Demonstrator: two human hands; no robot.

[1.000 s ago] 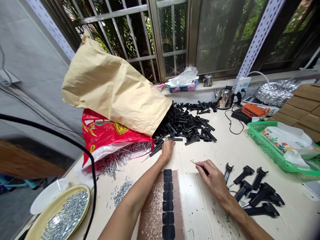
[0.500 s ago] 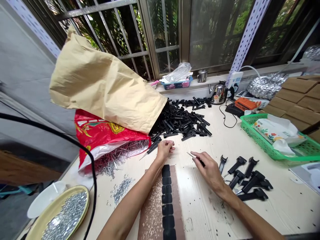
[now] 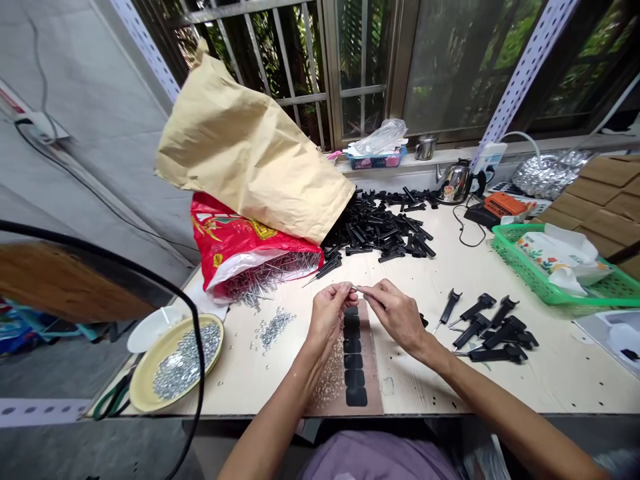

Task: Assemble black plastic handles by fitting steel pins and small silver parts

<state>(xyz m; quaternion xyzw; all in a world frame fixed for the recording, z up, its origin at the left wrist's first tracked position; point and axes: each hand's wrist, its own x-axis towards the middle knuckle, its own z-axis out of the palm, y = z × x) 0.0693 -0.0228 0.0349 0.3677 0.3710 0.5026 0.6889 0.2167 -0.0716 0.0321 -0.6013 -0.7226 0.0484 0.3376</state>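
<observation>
Both hands meet just above the far end of the brown board, which lies flat on the table with a row of black pads down its middle. The left hand has its fingertips pinched on one end of a thin metal pin. The right hand is closed on the other end, so the pin hangs level between them, off the board. A dark scrap shows at the heel of the right hand, possibly a black part tucked in the palm, though the view is too small to be sure.

Right of the board lies a small cluster of black plastic pieces, and further right is a green basket. Beyond the board a larger heap of black parts spills from a tan paper sack. The sack leans on a red bag with long nails showing at its mouth. Left of the board there is a loose scatter of small metal bits, then a yellow plate (heaped with the same bits) and a white dish touching it.
</observation>
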